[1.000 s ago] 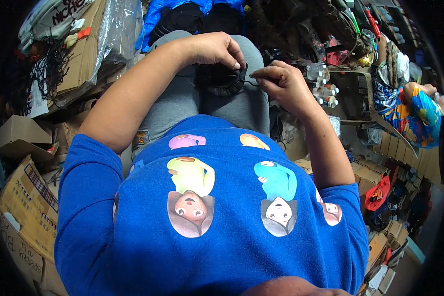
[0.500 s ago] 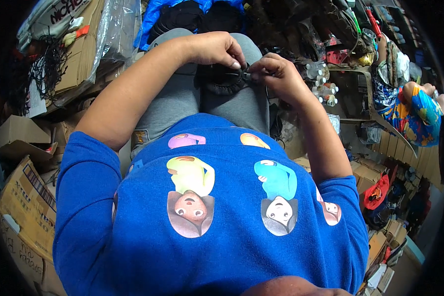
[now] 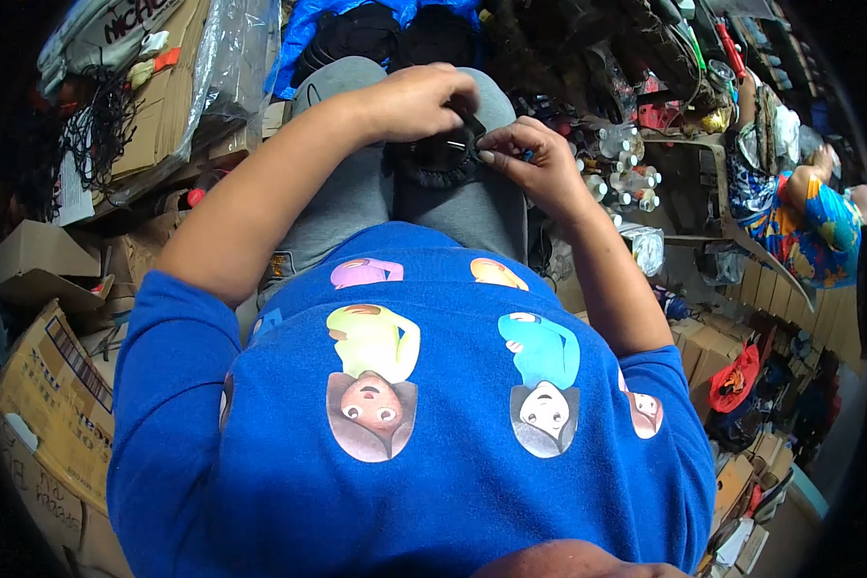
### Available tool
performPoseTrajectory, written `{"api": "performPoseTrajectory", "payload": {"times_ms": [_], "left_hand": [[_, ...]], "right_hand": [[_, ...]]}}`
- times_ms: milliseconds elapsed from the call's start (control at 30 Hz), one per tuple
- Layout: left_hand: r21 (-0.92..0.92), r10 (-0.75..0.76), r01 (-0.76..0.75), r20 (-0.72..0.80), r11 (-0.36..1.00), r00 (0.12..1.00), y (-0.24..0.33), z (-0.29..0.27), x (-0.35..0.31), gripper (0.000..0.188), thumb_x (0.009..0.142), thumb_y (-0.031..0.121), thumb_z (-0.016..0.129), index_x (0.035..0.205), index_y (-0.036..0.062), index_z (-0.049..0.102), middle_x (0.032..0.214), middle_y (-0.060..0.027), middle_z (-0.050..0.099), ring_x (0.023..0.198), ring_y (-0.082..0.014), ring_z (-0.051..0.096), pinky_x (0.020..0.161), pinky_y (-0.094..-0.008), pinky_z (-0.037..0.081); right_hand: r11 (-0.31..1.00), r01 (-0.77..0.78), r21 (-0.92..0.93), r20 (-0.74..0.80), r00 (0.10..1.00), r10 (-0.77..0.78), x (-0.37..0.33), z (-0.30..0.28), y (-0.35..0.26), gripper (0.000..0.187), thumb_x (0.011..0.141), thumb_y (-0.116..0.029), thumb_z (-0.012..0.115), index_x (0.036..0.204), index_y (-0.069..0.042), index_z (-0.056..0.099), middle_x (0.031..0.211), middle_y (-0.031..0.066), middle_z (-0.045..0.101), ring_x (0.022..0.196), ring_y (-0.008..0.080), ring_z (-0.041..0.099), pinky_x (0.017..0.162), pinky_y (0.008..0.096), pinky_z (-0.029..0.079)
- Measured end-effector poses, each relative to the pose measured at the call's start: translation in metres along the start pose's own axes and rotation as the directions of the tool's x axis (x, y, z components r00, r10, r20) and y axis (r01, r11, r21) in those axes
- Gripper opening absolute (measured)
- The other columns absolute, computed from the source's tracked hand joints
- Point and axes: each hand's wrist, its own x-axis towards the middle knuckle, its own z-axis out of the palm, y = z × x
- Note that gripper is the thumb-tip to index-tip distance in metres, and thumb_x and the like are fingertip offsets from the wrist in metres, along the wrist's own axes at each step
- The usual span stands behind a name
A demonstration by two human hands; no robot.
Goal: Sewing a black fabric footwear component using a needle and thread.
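A round piece of black cloth with a gathered, ruffled rim (image 3: 443, 178) rests over my grey-clad thighs. My right hand (image 3: 535, 159) pinches its right edge between thumb and fingers. My left hand (image 3: 424, 101) is raised at the far edge of the cloth, its fingers curled and slightly blurred; what they hold, if anything, is hidden. Across the dark middle of the cloth shows a thin, light sliver (image 3: 456, 144), too small to name.
Black round cloth pieces (image 3: 352, 39) lie on a blue sheet beyond my knees. Clear plastic bottles (image 3: 636, 178) stand to the right, near a person in bright patterned clothes (image 3: 809, 222). Cardboard boxes (image 3: 43, 265) and a tangle of black cords (image 3: 96, 135) are at left.
My left hand has lifted slightly off the near part of the cloth, its fingers curling farther out. My right hand has shifted a little nearer and turned, with the thumb pressing the cloth edge.
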Motion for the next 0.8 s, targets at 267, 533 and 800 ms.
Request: {"api": "performPoseTrajectory", "payload": {"times_ms": [267,533,800], "left_hand": [[0.130,-0.077,0.160,-0.490,0.979,0.868,0.033,0.027,-0.073,0.019,0.074,0.003,0.062,0.091,0.0086,0.066,0.080,-0.0087,0.055,0.086,-0.0238,0.055,0.078,-0.0366,0.041],[0.380,0.246,-0.020,-0.555,0.925,0.795,0.009,0.031,-0.058,0.017,0.070,0.009,0.071,0.087,0.0143,0.072,0.071,-0.0046,0.050,0.069,-0.0197,0.051,0.062,-0.0307,0.040],[0.260,0.155,-0.023,-0.502,0.965,0.851,-0.001,0.032,-0.051,0.026,0.071,0.004,0.067,0.093,0.0179,0.072,0.068,-0.0037,0.039,0.064,-0.0171,0.044,0.060,-0.0282,0.038]], "right_hand": [[0.915,0.144,-0.377,-0.062,0.982,-0.180,-0.030,0.012,-0.015,0.033,0.071,-0.003,0.066,0.101,-0.016,0.067,0.078,0.0096,0.052,0.074,0.0286,0.054,0.066,0.0371,0.045],[0.998,-0.069,-0.011,0.098,0.993,0.069,-0.018,-0.002,0.001,0.041,0.074,0.004,0.056,0.107,-0.019,0.067,0.084,0.0069,0.051,0.082,0.0191,0.054,0.075,0.0278,0.044],[0.991,-0.135,0.024,0.261,0.958,0.124,0.005,-0.018,0.002,0.028,0.082,0.002,0.055,0.102,-0.012,0.069,0.085,0.0006,0.048,0.085,0.0122,0.049,0.081,0.0232,0.039]]}}
